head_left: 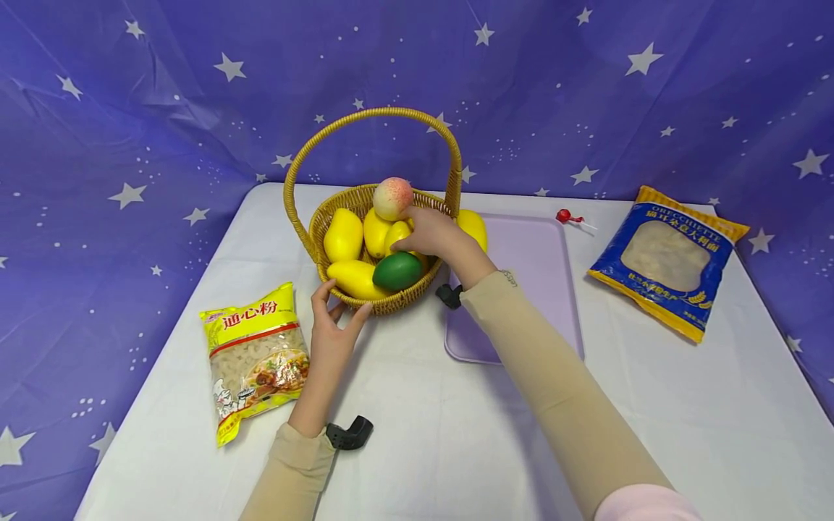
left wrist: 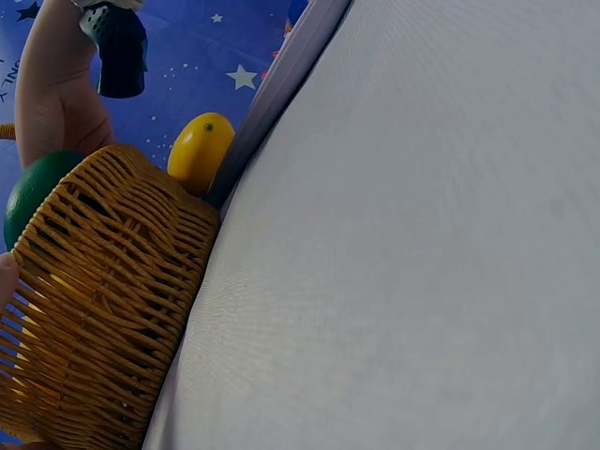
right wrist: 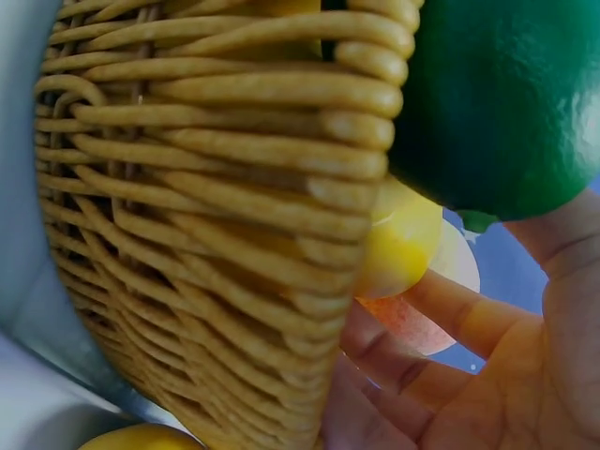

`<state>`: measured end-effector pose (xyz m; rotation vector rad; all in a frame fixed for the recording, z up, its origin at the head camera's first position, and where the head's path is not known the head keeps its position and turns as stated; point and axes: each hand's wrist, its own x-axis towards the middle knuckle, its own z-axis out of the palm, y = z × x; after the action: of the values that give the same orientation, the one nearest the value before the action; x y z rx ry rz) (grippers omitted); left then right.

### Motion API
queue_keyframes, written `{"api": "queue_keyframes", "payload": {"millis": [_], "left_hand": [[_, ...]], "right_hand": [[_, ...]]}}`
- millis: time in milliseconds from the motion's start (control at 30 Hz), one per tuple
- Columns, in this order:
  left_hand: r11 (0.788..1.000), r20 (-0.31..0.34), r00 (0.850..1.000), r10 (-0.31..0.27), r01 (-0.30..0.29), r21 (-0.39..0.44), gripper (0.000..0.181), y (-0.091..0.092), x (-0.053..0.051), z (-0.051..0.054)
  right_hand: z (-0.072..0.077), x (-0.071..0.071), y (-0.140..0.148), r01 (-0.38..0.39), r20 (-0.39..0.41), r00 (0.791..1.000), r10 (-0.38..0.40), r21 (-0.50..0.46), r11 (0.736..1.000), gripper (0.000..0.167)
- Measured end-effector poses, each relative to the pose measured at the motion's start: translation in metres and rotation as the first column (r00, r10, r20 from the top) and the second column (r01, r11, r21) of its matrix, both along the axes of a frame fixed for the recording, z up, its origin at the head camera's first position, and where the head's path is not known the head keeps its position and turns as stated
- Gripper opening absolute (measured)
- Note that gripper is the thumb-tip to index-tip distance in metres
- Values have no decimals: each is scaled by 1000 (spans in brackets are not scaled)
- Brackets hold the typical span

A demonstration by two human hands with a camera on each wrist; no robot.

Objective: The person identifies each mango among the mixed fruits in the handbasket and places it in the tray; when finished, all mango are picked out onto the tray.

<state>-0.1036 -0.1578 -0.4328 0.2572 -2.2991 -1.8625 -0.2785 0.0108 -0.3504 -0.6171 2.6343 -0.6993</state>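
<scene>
A wicker basket [head_left: 400,300] with a tall handle holds several yellow mangoes [head_left: 343,235], a peach [head_left: 393,199] and a smooth green fruit [head_left: 398,271]. My left hand [head_left: 332,333] grips the basket's front-left side, thumb and fingers spread along its rim. Inside the basket, my right hand [head_left: 433,233] has its fingers and thumb around a yellow mango [right wrist: 401,244], just behind the green fruit [right wrist: 497,103]. The peach lies beyond those fingers in the right wrist view. My right hand partly covers the mango in the head view.
Right of the basket lies a purple tray [head_left: 544,304] bearing another yellow mango [head_left: 473,228]. A yellow pasta bag [head_left: 257,354] is at the left, a blue orecchiette bag [head_left: 667,264] at the right. A red lollipop [head_left: 565,216] lies near the back edge.
</scene>
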Motion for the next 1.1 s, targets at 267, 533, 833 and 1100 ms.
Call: {"api": "queue_keyframes", "payload": {"millis": [267, 533, 833, 1100], "left_hand": [[1000, 9, 1000, 6, -6, -4, 69, 6, 7, 18], [1000, 6, 1000, -4, 4, 8, 70, 5, 5, 16], [1000, -6, 1000, -3, 3, 4, 70, 5, 5, 14], [1000, -4, 1000, 2, -2, 8, 72, 1, 1, 2]], "right_hand": [[-1, 0, -3, 12, 5, 1000, -12, 27, 1000, 71], [-1, 1, -5, 24, 22, 999, -25, 43, 999, 71], [-3, 2, -3, 21, 7, 1000, -21, 2, 1000, 69], [-6, 5, 0, 47, -19, 999, -48, -43, 998, 67]]}}
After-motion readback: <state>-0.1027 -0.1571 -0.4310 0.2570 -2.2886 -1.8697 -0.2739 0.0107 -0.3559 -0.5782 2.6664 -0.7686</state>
